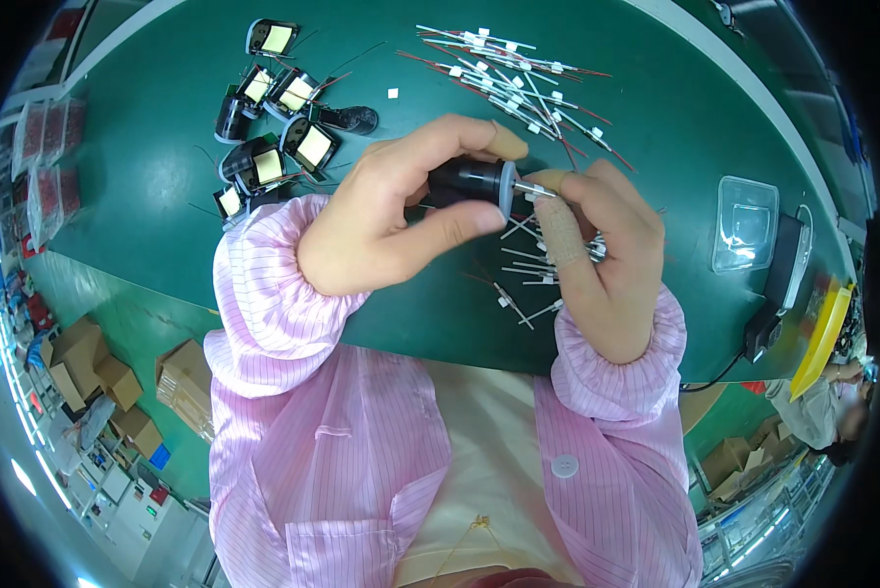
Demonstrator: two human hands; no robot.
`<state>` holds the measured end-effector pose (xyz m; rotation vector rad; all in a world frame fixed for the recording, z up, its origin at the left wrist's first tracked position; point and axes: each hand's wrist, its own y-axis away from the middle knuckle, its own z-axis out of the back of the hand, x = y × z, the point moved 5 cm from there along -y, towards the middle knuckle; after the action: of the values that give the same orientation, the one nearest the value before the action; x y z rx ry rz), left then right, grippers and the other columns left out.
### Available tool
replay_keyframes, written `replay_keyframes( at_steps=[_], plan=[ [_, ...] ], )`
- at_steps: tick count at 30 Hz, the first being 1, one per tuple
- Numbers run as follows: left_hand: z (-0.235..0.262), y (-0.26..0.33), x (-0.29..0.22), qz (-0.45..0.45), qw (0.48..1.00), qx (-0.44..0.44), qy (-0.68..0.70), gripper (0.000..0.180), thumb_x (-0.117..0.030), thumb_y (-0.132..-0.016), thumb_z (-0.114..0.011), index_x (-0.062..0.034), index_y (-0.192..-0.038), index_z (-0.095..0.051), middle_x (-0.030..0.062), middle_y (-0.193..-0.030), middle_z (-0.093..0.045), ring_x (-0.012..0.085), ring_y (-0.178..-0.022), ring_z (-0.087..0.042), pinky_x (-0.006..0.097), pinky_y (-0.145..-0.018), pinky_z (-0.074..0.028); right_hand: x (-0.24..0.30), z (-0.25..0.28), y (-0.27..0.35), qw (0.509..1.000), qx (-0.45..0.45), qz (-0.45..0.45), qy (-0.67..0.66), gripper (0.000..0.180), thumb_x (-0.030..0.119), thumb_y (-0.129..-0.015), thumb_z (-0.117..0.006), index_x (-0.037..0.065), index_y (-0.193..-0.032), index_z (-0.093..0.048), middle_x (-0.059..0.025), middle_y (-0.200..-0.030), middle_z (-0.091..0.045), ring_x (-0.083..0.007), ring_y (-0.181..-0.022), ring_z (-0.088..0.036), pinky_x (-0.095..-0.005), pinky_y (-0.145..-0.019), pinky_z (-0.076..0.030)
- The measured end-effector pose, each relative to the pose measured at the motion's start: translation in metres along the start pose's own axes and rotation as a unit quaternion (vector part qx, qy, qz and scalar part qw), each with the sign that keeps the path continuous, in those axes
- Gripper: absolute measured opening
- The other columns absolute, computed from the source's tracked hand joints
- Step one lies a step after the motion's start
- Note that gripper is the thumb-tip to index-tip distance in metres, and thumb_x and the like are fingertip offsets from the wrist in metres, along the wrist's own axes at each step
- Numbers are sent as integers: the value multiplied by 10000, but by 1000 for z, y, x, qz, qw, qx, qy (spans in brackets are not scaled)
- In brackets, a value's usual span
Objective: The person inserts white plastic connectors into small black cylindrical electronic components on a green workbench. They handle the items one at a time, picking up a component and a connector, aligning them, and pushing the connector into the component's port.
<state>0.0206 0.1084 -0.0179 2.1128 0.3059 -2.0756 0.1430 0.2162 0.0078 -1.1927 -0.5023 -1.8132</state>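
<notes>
Pink-striped smock (361,470) first; beyond it I see the left hand (386,216) gripping a black cylinder (467,184) over the green table (670,132), the right hand (611,220) pinching a slim pale piece (534,189) at the cylinder's end. Farther off lie wires (512,98) and black housings (312,145).

On the table (146,147), housings (296,93) lie left of wires (506,96), a box (749,225) right.

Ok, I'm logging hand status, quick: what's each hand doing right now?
Left hand: closed around a black cylindrical housing with a grey-blue rim.
Right hand: closed, pinching a thin white-tagged lead.
</notes>
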Motion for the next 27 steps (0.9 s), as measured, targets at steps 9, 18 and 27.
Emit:
replay_keyframes(
  at_steps=[9, 18, 27],
  plan=[
    [4, -1, 2, 19, 999, 29, -3, 395, 56, -822, -634, 90, -1206, -547, 193, -1192, -592, 215, -1055, -598, 319, -923, -472, -3, 2, 2, 999, 28, 9, 34, 77, 20, -814, -660, -39, -862, -648, -115, -665, -528, -239, -549, -523, -328, -502, -396],
    [5, -1, 3, 21, 999, 22, 25, 392, 53, -827, -623, 97, -1209, -545, 196, -1186, -602, 203, -1049, -598, 315, -910, -482, -2, 5, 4, 998, 26, 19, 47, 107, 47, -787, -686, -27, -858, -655, -126, -646, -552, -270, -546, -530, -343, -502, -401],
    [6, -1, 2, 42, 999, 20, 7, 376, 35, -830, -627, 104, -1193, -559, 183, -1171, -609, 192, -1033, -599, 301, -897, -481, -6, 4, 3, 998, 31, 33, 45, 119, 42, -791, -677, -26, -885, -648, -129, -666, -560, -285, -577, -534, -354, -518, -406]
  ],
)
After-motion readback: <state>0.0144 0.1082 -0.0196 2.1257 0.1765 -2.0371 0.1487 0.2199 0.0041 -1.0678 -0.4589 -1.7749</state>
